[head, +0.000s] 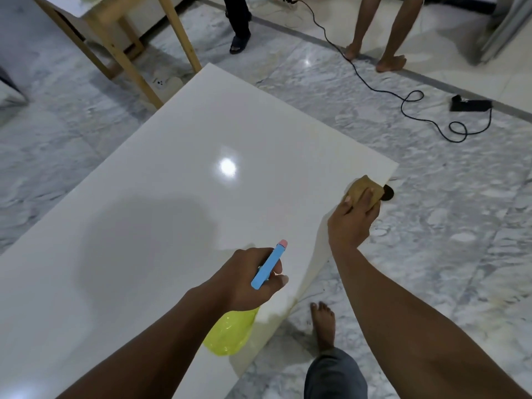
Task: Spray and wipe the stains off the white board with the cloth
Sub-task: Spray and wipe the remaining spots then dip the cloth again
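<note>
Our left hand (247, 279) is closest, its fingers wrapped tight round the neck of the bottle (227, 332), thumb on the right side. Its blue head with a pink tip points up and to the far right, and its yellow body hangs under the wrist, over the near right edge of the board (178, 156). We see the board lying flat and white across the middle, with a bright glare spot near its centre. Farther right, our right hand (352, 218) has its fingers curled over the tan cloth (364, 188), bunching it and pressing it down at the board's right corner. A dark patch (388, 192) shows just past the cloth; we cannot tell what it is. Our bare foot (324, 326) stands on the marble floor (431, 226) just beside the board's near right edge. Far right, a black cable (374, 87) loops across the floor; far left stand wooden legs (121, 50).
</note>
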